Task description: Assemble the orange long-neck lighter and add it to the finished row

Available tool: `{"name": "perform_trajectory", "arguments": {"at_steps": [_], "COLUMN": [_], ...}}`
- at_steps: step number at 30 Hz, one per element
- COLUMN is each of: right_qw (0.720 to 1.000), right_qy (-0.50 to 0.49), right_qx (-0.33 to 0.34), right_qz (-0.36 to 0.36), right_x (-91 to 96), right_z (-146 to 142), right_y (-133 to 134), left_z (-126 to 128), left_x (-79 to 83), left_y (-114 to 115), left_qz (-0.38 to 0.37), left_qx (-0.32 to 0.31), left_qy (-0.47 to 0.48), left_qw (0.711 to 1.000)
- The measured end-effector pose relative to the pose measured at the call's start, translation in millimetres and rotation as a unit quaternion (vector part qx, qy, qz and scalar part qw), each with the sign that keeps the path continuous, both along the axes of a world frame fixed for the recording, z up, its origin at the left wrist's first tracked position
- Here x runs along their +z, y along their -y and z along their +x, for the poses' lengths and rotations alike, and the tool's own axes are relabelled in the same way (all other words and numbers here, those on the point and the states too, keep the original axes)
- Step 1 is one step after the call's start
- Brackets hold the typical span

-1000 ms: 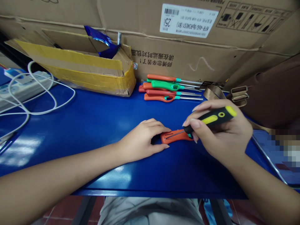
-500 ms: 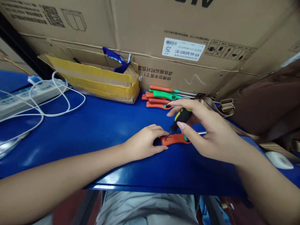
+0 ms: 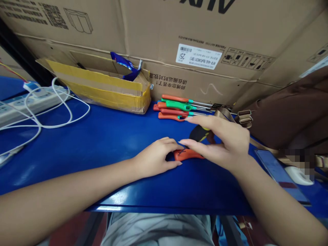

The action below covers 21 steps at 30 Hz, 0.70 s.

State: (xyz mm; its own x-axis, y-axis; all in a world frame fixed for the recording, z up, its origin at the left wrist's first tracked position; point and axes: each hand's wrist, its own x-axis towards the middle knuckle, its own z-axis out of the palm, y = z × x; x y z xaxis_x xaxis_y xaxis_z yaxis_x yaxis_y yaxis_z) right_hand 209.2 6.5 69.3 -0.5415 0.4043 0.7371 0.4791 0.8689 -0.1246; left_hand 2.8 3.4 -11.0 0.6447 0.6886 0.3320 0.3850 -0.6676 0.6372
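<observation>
An orange long-necked lighter lies flat on the blue table. Thumb and fingers of my left hand grip its handle end from either side. My right hand is over the lighter's other half and hides its neck. Between that hand's thumb and fingers is a screwdriver with a black and yellow handle, tilted, its shaft pointing down at the lighter's handle near my left fingers. The tip itself is hard to make out.
Several orange, red and green lighters lie piled at the back. Left of them stands an open carton with yellow tape. A power strip with white cables is far left; a phone lies right, near a brown bag.
My right hand has turned around the screwdriver, its thumb swinging left and the handle tilting lower. The left hand still holds the lighter. The view has shifted slightly, showing the phone.
</observation>
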Motion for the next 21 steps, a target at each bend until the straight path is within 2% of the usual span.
{"name": "perform_trajectory", "arguments": {"at_steps": [2,5,7,11,12,13,17,19,21], "right_qw": [1.000,0.999,0.998,0.996,0.994,0.995,0.999,1.000,0.995], "right_qy": [-0.005,0.015,0.017,0.001,0.007,0.019,0.041,0.027,0.020], "right_qx": [-0.018,0.006,0.016,-0.045,-0.052,-0.046,0.021,0.001,-0.038], "right_qz": [0.021,-0.051,-0.063,0.080,0.095,0.087,-0.029,0.007,0.089], "right_x": [-2.4,-3.1,-3.4,-4.3,-3.5,-2.2,4.0,3.9,2.3], "right_z": [-0.7,-1.9,-1.8,1.2,2.2,3.0,3.1,2.0,1.2], "right_y": [1.0,2.6,2.4,-1.1,-1.8,-2.2,-1.7,-1.5,-1.4], "left_z": [-0.1,-0.4,-0.7,-0.8,-0.8,-0.8,-0.4,0.0,0.4], "left_x": [-0.1,0.0,0.1,0.2,0.1,0.0,-0.7,-0.7,-0.5], "left_y": [-0.1,-0.4,-0.5,-0.6,-0.7,-0.9,-1.6,-1.7,-1.6], "left_qz": [-0.003,-0.010,-0.013,-0.016,-0.014,-0.012,-0.001,-0.001,-0.002], "left_qx": [0.001,0.001,0.001,-0.002,-0.004,-0.005,0.000,0.001,0.001], "left_qy": [0.001,-0.001,-0.003,-0.008,-0.008,-0.007,-0.015,-0.016,-0.015], "left_qw": [1.000,1.000,1.000,1.000,1.000,1.000,1.000,1.000,1.000]}}
